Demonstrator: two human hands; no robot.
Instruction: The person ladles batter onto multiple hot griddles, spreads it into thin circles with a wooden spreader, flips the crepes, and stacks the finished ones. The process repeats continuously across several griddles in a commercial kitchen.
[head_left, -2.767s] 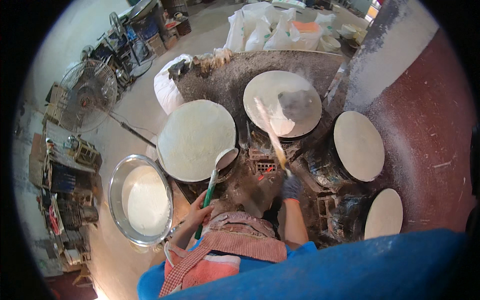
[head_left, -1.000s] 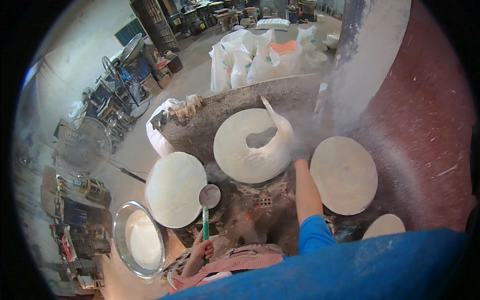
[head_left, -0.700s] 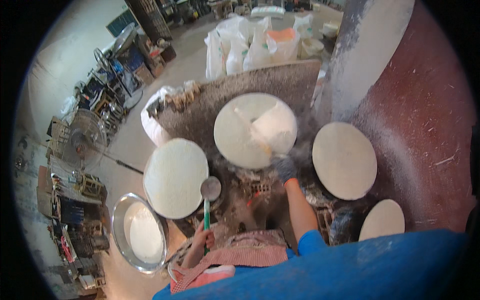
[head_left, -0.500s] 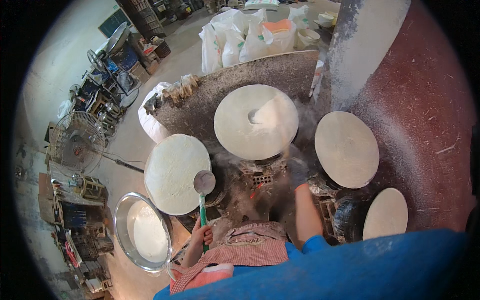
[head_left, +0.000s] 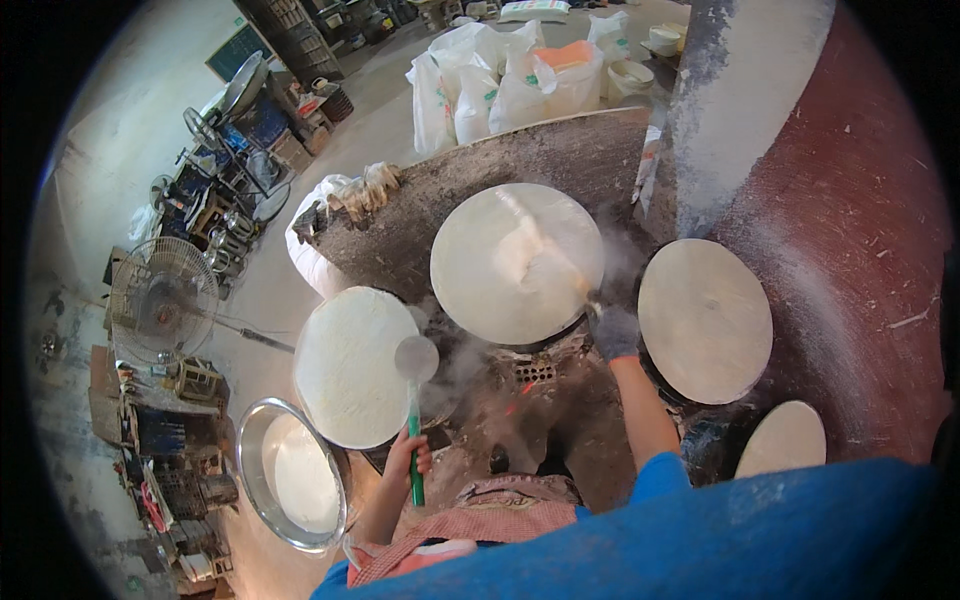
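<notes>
My left hand [head_left: 408,462] grips the green handle of a ladle [head_left: 416,357]. Its pale round bowl hangs at the right edge of the left griddle [head_left: 348,380], which is coated with creamy batter. At the middle griddle [head_left: 470,290], my right hand [head_left: 612,331], in a dark grey glove, is closed around a tan-handled tool [head_left: 584,288] at the right rim. Motion blurs the tool's far part, and its exact kind cannot be made out. A pale streak of batter [head_left: 522,245] crosses that griddle's surface.
Right of me are another round griddle [head_left: 705,320] and a smaller-looking one [head_left: 785,442]. A metal basin of batter [head_left: 262,470] stands at the lower left, below a fan [head_left: 162,298]. Behind the curved stove wall [head_left: 480,165] stand white sacks [head_left: 475,100], beside a pillar [head_left: 735,110].
My right hand has moved right and slightly nearer, and the batter on the middle griddle has shifted into a long streak. The ladle remains in my left hand. The whole view has tilted slightly.
</notes>
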